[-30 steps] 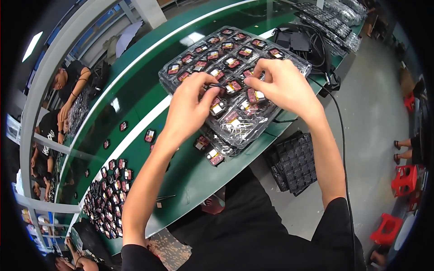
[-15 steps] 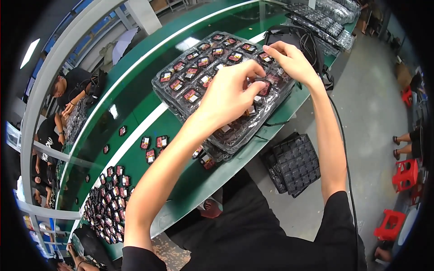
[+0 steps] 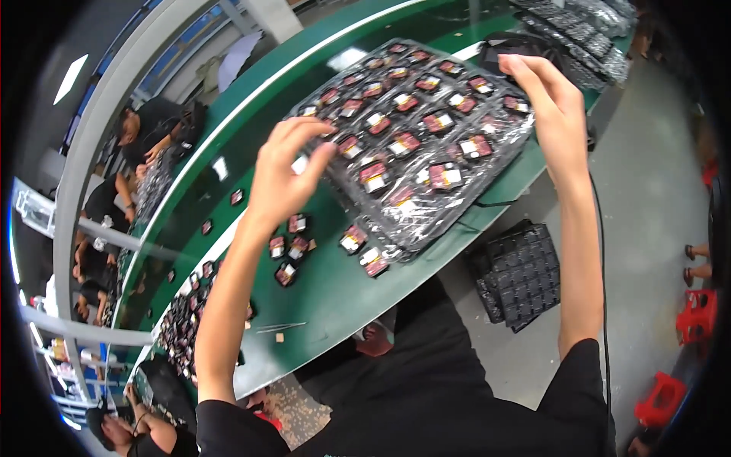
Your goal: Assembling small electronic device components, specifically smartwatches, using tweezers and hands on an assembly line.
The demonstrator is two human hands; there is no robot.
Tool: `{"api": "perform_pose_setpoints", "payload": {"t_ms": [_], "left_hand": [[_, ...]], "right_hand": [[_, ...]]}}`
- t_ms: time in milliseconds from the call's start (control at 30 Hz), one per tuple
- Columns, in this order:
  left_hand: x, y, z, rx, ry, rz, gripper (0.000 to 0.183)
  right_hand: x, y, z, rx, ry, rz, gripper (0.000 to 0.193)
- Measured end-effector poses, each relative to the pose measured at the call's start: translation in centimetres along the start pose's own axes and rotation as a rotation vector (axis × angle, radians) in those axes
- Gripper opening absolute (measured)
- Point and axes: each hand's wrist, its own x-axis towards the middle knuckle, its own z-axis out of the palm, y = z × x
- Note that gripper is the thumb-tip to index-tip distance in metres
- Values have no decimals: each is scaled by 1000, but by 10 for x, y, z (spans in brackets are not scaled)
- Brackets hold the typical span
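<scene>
A stack of clear plastic trays (image 3: 415, 228), glossy and wrinkled along the near side, lies tilted on the green table. Small black packs with red and white labels (image 3: 403, 145) sit in its compartments. My left hand (image 3: 282, 171) is over the tray's left edge, thumb and fingers curved apart, with nothing visible between them. By the far right corner is my right hand (image 3: 556, 107), its fingers bent and tips together. Whatever those fingertips may hold is too small to make out. Several loose packs (image 3: 285, 273) lie near my left forearm.
A heap of packs (image 3: 179, 327) covers the table's left end, near tweezers (image 3: 282, 327). Black trays (image 3: 521, 278) rest on the floor. Clear trays are piled (image 3: 579, 38) beyond a black bag (image 3: 518, 47). Co-workers (image 3: 156, 133) sit across the table; red stools (image 3: 661, 400) stand right.
My left hand has moved from above the middle of the tray to its left edge, and its fingers have spread. My right hand remains near the far right corner. The whole view has shifted slightly.
</scene>
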Motion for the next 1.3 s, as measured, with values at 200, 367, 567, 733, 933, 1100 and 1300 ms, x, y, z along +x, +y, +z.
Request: {"api": "perform_pose_setpoints", "payload": {"t_ms": [200, 367, 567, 733, 933, 1100, 1300], "left_hand": [[-116, -151, -65, 415, -160, -514, 52], [-146, -170, -60, 596, -259, -1034, 78], [-176, -176, -70, 331, -103, -613, 49], [-169, -172, -66, 269, -73, -586, 46], [-146, -162, -50, 279, -120, -626, 55], [-156, -183, -60, 254, -30, -621, 48], [-170, -177, -73, 346, -64, -716, 46]], "right_hand": [[-126, -78, 61, 15, -496, -367, 20], [-198, -51, 126, -340, -846, -446, 65], [-215, -21, 163, -593, -782, -290, 82], [-218, -17, 173, -609, -814, -383, 66], [-197, -11, 181, -548, -701, -400, 34], [-205, -12, 188, -581, -659, -408, 37], [-214, -9, 182, -597, -689, -480, 41]]}}
